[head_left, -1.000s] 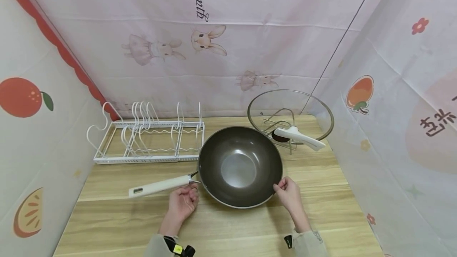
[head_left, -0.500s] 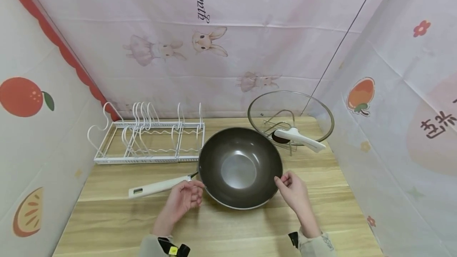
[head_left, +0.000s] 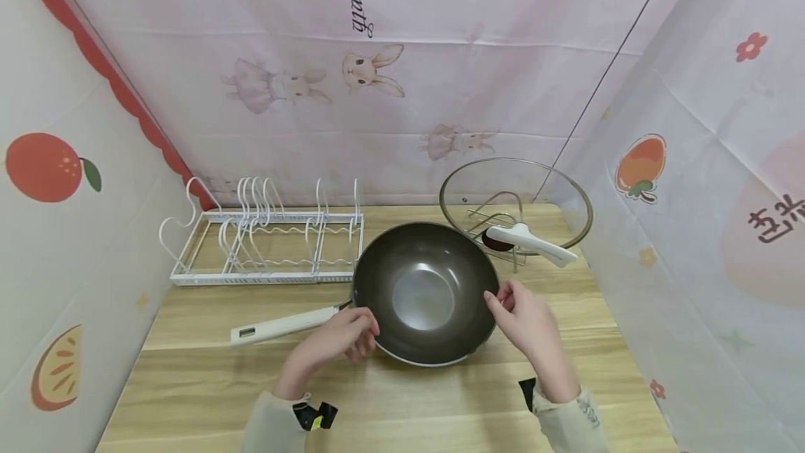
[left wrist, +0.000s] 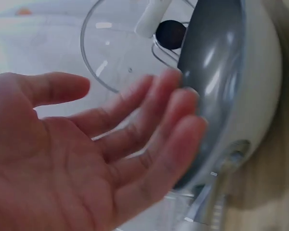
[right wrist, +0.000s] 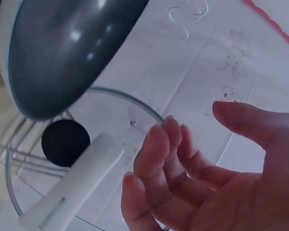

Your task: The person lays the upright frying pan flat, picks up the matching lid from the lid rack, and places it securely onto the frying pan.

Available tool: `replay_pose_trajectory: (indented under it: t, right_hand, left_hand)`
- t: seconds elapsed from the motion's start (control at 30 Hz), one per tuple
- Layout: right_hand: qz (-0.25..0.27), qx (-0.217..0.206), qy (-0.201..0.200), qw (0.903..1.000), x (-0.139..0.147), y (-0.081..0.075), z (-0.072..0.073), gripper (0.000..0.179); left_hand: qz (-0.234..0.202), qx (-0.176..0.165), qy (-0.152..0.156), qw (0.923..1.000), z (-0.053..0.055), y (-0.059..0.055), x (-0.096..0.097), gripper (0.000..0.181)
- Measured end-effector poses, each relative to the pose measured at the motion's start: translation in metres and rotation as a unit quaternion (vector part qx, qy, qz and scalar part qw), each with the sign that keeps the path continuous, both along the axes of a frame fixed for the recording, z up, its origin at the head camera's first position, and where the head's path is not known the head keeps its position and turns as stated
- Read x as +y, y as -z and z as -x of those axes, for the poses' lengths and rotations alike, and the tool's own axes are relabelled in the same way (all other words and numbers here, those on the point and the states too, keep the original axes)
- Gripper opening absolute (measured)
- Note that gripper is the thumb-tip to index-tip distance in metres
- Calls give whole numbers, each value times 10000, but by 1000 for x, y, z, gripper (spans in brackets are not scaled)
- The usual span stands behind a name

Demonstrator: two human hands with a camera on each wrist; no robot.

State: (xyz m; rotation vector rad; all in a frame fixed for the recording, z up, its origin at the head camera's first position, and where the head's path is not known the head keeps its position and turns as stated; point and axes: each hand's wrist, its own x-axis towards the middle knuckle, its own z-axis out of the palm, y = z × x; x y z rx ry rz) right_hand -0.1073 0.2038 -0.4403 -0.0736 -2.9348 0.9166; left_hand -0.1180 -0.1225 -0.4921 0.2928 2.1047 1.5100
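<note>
A dark-coated wok (head_left: 423,298) with a pale outside sits on the wooden table, its cream handle (head_left: 286,324) pointing left. My left hand (head_left: 342,338) hovers at the wok's lower-left rim, near where the handle joins. In the left wrist view its fingers (left wrist: 154,134) are loosely bent with nothing between them. By the right rim is my right hand (head_left: 528,317); the right wrist view shows its thumb apart from the relaxed fingers (right wrist: 154,154), holding nothing. Behind the wok, a glass lid (head_left: 516,187) with a white handle (head_left: 531,242) leans on a wire stand (head_left: 503,215).
A white wire rack (head_left: 264,277) with upright loops stands at the back left, close to the wok's left edge. Printed cloth walls (head_left: 402,124) enclose the table (head_left: 409,411) at the back and both sides.
My left hand has risen and shifted right from under the handle joint to the wok's rim. The right hand has come off the right rim and slid slightly up. The wok looks unmoved.
</note>
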Motion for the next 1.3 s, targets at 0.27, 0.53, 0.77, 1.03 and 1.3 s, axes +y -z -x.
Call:
replay_pose_trajectory:
  t: [0.27,0.53,0.77,1.03,1.3]
  right_hand:
    - [-522,676,108,9963,12,-9,11,24]
    - [-544,2032,-15,9776,27,-9,25,26]
    - [-449,3096,-84,9498,48,4,51,46]
    - [-539,3673,-304,9280,74,24,80,62]
    - [-765,3462,-199,9348,90,38,100,68]
  left_hand:
    - [1963,1394,-477,9694,4,-27,21,32]
    - [2520,1700,-979,9476,22,-42,51,75]
    - [2507,2408,-1234,9295,45,-43,87,92]
    - [2256,3198,-1556,9070,74,-34,129,93]
    - [1155,4120,-1892,8838,107,-17,164,71]
